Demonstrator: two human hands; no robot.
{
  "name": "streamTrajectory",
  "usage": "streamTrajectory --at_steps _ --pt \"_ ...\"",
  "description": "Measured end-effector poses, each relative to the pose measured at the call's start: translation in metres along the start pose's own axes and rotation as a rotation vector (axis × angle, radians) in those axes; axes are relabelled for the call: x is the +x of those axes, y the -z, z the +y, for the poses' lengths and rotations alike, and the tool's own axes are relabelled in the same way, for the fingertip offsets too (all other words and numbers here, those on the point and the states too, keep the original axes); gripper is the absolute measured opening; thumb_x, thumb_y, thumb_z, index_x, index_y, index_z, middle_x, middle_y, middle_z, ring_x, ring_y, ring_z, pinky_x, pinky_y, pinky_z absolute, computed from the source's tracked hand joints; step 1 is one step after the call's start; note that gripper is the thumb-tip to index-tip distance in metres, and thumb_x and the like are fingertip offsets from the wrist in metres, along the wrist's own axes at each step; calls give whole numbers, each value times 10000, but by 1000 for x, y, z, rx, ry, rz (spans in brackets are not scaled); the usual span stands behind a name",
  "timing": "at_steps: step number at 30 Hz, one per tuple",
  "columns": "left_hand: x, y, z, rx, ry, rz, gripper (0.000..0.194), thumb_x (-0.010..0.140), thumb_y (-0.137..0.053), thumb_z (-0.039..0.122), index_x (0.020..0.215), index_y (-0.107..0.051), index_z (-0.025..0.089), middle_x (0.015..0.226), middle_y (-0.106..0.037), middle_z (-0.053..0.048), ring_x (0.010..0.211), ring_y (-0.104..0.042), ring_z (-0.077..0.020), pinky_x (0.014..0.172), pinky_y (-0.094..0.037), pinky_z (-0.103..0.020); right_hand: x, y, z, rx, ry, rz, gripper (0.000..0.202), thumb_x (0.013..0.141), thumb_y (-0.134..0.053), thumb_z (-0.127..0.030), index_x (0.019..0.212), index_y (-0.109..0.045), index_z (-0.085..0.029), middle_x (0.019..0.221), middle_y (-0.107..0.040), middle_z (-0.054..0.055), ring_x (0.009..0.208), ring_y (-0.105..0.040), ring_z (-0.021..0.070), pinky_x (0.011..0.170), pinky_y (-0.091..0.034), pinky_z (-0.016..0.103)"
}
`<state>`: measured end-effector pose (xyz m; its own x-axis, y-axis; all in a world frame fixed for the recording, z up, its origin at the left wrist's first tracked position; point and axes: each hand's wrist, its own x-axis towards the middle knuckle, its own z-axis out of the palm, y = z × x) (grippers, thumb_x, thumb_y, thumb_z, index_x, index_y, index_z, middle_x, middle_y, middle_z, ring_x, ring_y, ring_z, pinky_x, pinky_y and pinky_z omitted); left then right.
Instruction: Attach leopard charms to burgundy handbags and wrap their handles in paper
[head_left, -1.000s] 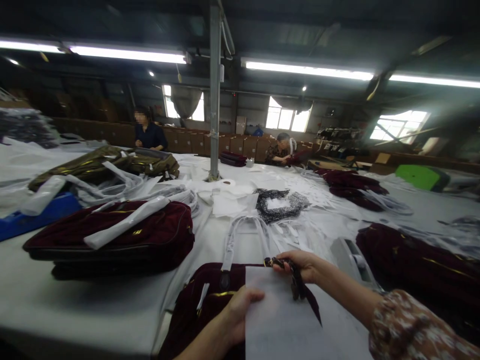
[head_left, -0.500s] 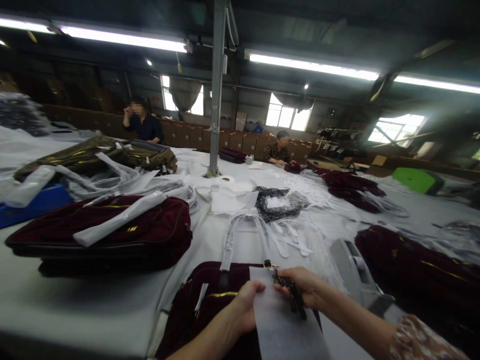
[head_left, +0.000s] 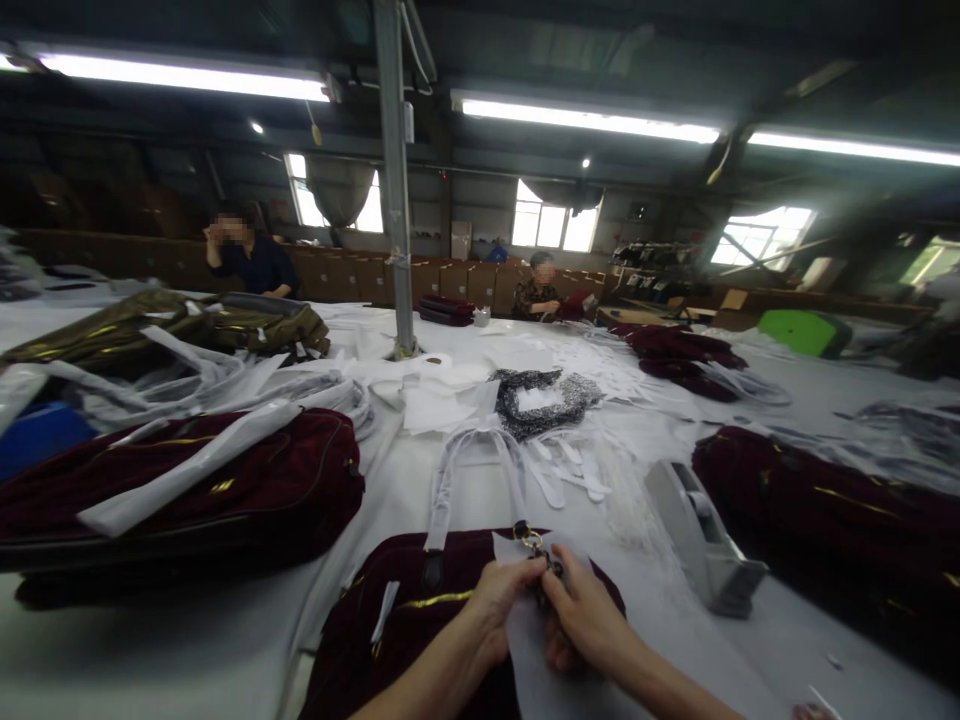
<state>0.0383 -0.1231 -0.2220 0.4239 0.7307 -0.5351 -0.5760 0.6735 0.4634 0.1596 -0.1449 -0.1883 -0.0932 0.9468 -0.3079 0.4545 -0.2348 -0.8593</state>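
Observation:
A maroon bag with a gold zipper lies at the bottom centre, its wrapped handle standing up behind it. A white sheet rests over its right part. My left hand pinches at a dark charm, which hangs from a gold ring at the bag's top edge. My right hand is closed round the same charm from the right, its fingers touching those of my left hand. Most of the charm is hidden by the fingers.
Another maroon bag lies left, an olive bag behind it. A grey tape dispenser stands right, beside more maroon bags. Black-and-white material lies ahead, near a metal post. Two people sit across the table.
My right hand has turned and come in against my left hand, covering more of the charm. The view has shifted slightly to the right. The far person on the right now holds up something maroon.

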Motion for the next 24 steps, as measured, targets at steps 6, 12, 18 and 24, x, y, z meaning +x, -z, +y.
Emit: streamTrajectory --at_steps 6,12,18,24 --pt "-6 -6 3 42 9 36 154 688 -661 210 767 -616 86 609 -654 -84 528 -613 -211 595 -477 -325 -41 16 5 -266 267 11 461 724 -547 -246 1184 -527 -237 867 -692 73 799 -641 235 680 -456 264" --pt "-9 -14 3 50 42 43 213 722 -617 205 876 -613 59 696 -687 -134 588 -645 -249 647 -493 -356 -49 26 9 -315 295 -25 180 753 -536 -264 874 -667 -241 849 -695 43 808 -622 217 742 -437 262" --pt "-15 -16 4 10 117 -23 320 750 -616 270 1005 -611 77 788 -702 -140 735 -668 -277 751 -490 -378 -7 50 16 -134 103 360 463 691 -614 -367 1091 -595 -135 1035 -639 130 962 -574 291 837 -423 349" --pt "-13 -16 1 34 71 9 308 761 -611 260 1005 -609 72 799 -702 -146 772 -665 -279 770 -486 -383 3 45 28 51 95 156 210 711 -543 -281 822 -658 -144 770 -697 41 712 -627 224 584 -438 246"
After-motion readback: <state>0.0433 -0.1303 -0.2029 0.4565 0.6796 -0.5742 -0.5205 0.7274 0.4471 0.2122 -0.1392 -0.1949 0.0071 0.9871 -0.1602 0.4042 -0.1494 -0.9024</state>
